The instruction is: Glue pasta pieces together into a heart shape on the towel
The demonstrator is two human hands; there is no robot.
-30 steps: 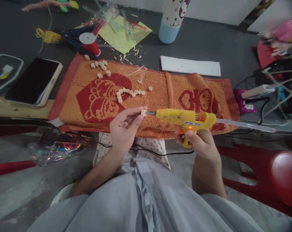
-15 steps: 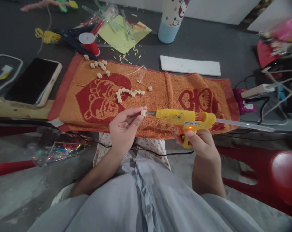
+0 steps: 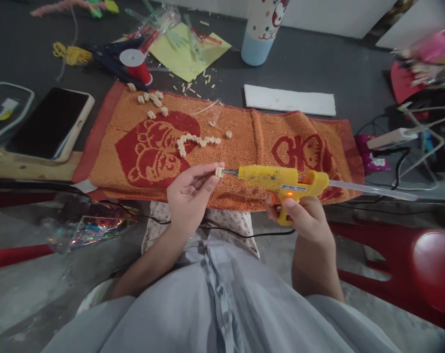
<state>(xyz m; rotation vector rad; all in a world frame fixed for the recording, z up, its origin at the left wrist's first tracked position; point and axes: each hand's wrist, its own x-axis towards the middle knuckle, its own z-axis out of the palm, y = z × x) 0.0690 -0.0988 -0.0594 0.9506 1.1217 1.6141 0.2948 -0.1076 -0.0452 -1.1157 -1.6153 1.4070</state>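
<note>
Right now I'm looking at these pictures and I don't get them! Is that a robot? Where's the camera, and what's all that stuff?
There's no robot here, just a person using two bare hands. The pictures all come from one camera worn on the person's head, looking forward and down.

The left hand pinches a small pale piece. The right hand holds a yellow glue gun, its tip pointing at that piece.

On the dark table lies an orange and red towel, with a wavy pale chain on it. Around the towel are a phone, a spool of red thread, a bottle and a white strip.
</note>
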